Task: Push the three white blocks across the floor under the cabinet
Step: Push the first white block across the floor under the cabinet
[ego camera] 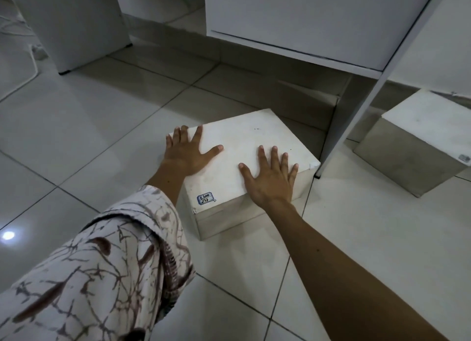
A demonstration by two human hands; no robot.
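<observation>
A white block (244, 159) with greyer sides and a small blue-edged label (206, 198) is seen on pale grey-white floor tiles (102, 126) (dark grout lines between them), beside a second white-topped block (418, 142), a white cabinet (305, 19), and a cream sleeve (102, 269) patterned with brown branching lines.

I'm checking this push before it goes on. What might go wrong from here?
The block sits close to the cabinet's white leg; its far right corner may catch on it. The left hand hangs over the block's left edge while the right hand lies flat on top, so the push may twist the block or the palms may slip.
</observation>
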